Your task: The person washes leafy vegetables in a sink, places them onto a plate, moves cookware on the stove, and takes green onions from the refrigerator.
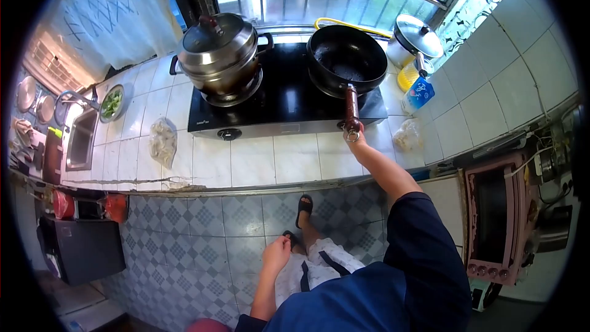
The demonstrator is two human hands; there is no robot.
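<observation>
the wok sits on the right side of the stove, straight ahead of the right hand and beyond it. its handle gives the long axis: it runs from the rim toward the person, ending over the stove's front edge, right where the hand is. a sliver of dark knob shows beside the handle's end, on its left.

the right hand is by far the nearer one. its fingers are mostly hidden by the handle's end, so i cannot tell how far they are closed, or whether they have hold of the handle, the knob or neither. the right arm reaches forward and a little inward from a dark sleeve, nearly straight.

the left hand is low and well back from the counter, above the legs, its forearm pointing forward. its fingers curl inward, though how tightly i cannot tell; nothing shows in it.

left of the wok, a lidded steamer stands on the other burner. to the right are a blue packet, a bag and, farther back, a lidded pot.
</observation>
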